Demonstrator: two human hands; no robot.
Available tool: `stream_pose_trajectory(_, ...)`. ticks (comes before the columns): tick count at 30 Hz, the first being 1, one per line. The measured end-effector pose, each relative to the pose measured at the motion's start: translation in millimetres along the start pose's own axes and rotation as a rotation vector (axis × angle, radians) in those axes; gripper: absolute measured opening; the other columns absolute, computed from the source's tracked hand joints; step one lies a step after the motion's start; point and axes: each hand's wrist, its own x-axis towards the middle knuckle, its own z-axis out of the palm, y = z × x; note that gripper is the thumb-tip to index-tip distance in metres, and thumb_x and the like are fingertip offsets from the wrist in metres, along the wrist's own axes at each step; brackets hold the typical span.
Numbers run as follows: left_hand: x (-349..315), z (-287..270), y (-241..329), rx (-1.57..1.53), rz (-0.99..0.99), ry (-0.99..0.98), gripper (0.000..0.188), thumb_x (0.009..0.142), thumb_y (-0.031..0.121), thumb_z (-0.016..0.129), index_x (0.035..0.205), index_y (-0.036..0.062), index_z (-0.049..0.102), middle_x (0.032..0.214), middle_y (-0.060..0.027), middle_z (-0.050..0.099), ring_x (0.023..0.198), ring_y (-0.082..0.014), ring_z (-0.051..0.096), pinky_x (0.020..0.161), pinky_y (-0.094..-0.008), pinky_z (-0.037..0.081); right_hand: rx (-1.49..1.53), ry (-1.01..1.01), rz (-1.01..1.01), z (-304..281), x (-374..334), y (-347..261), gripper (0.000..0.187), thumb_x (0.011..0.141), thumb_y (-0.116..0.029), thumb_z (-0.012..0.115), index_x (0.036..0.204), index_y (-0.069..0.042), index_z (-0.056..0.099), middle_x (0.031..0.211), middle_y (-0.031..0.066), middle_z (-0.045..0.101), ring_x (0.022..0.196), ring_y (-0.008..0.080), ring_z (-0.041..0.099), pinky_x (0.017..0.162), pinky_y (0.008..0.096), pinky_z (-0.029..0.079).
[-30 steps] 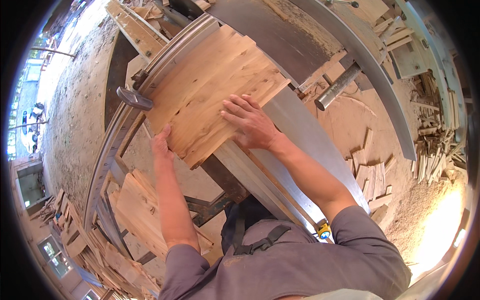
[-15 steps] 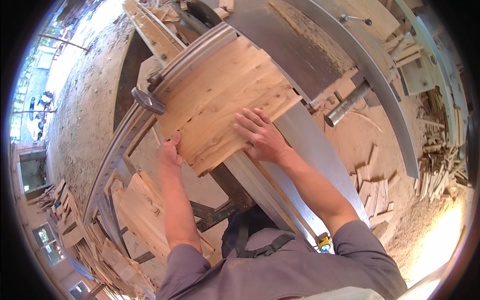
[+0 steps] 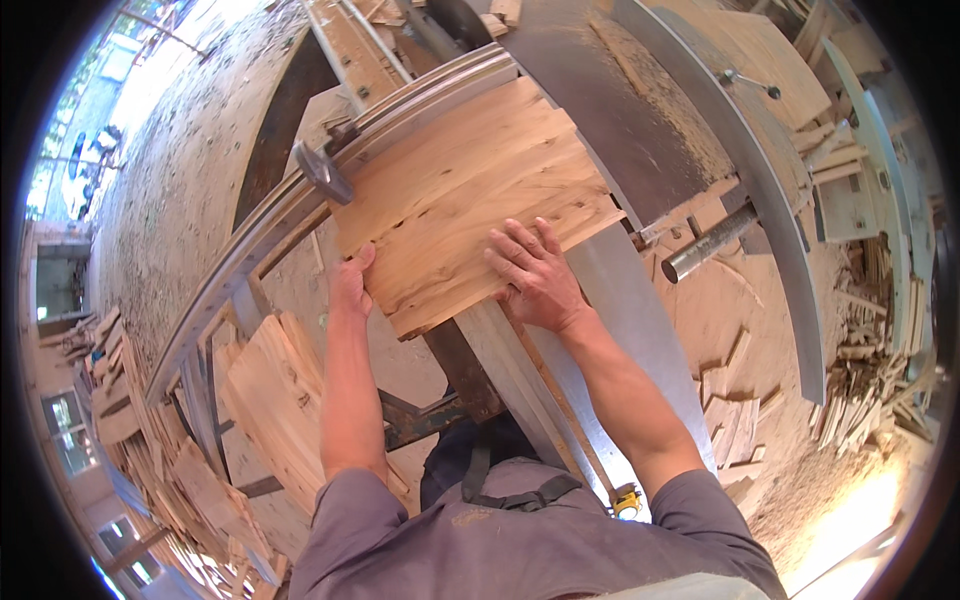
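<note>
A pale, knotty wooden panel (image 3: 470, 180) lies across the saw table, its far edge along a metal fence (image 3: 430, 98). A grey metal stop (image 3: 323, 174) on the fence sits at the panel's far left corner. My left hand (image 3: 352, 283) is closed on the panel's left edge near the front corner, thumb on top, its other fingers mostly hidden. Over the near right edge lies my right hand (image 3: 540, 277), with its fingers spread on top and the thumb down at the edge, gripping the panel.
A long curved-looking metal rail (image 3: 770, 185) and a round metal bar (image 3: 710, 242) stand at the right. More boards (image 3: 275, 385) lean at my left. Wood scraps (image 3: 735, 430) lie on the floor at right. A yellow tape measure (image 3: 626, 502) is close to my body.
The whole view has turned slightly, so the panel and fence appear farther right. Both hands remain on the panel. I see no clear shift of the panel against the fence.
</note>
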Motion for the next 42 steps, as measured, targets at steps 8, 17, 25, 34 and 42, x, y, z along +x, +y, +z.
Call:
stream_pose_trajectory(8, 45.4, 4.4, 100.8, 1.002, 0.696, 0.623, 0.047, 0.093, 0.029, 0.070, 0.128, -0.0034, 0.064, 0.104, -0.0120, 0.070, 0.099, -0.0268, 0.067, 0.089, -0.0384, 0.052, -0.049, -0.217, 0.135, -12.2, 17.6, -11.8, 0.093, 0.083, -0.050, 0.075, 0.159, -0.013, 0.038, 0.169, 0.0179, 0.023, 0.157, 0.0369, 0.016, 0.128, 0.0522, 0.010)
stream_pose_trajectory(17, 140.7, -26.0, 139.3, 1.738, 0.427, 0.311, 0.064, 0.103, 0.060, 0.037, 0.136, 0.0128, 0.064, 0.138, -0.0186, 0.060, 0.131, -0.0378, 0.052, 0.111, -0.0507, 0.035, -0.149, -0.385, 0.168, -8.5, 23.8, -10.4, 0.098, 0.091, -0.059, 0.064, 0.164, -0.009, 0.023, 0.172, 0.0210, 0.009, 0.159, 0.0390, 0.002, 0.128, 0.0514, -0.001)
stream_pose_trajectory(25, 147.6, -31.6, 147.6, 1.794, 0.419, 0.299, 0.069, 0.104, 0.064, 0.033, 0.144, 0.0138, 0.056, 0.142, -0.0188, 0.056, 0.135, -0.0413, 0.047, 0.115, -0.0543, 0.029, -0.096, -0.369, 0.184, -18.6, 30.4, -16.3, 0.094, 0.091, -0.056, 0.065, 0.163, -0.009, 0.026, 0.171, 0.0204, 0.011, 0.159, 0.0367, 0.003, 0.129, 0.0467, 0.001)
stream_pose_trajectory(34, 145.6, -33.0, 150.7, 1.756, 0.432, 0.366, 0.070, 0.103, 0.066, 0.033, 0.144, 0.0142, 0.056, 0.142, -0.0174, 0.055, 0.136, -0.0400, 0.045, 0.117, -0.0542, 0.026, -0.119, -0.383, 0.200, -27.6, 31.3, -23.4, 0.091, 0.095, -0.058, 0.057, 0.165, -0.011, 0.023, 0.172, 0.0176, 0.011, 0.160, 0.0327, 0.002, 0.129, 0.0453, -0.001)
stream_pose_trajectory(42, 133.8, -27.9, 157.3, 1.772, 0.455, 0.354, 0.070, 0.103, 0.066, 0.036, 0.146, 0.0128, 0.053, 0.145, -0.0174, 0.054, 0.138, -0.0392, 0.045, 0.116, -0.0545, 0.027, -0.158, -0.372, 0.194, -26.6, 25.3, -22.7, 0.092, 0.095, -0.061, 0.057, 0.165, -0.012, 0.023, 0.173, 0.0166, 0.011, 0.160, 0.0324, 0.003, 0.129, 0.0456, 0.000)
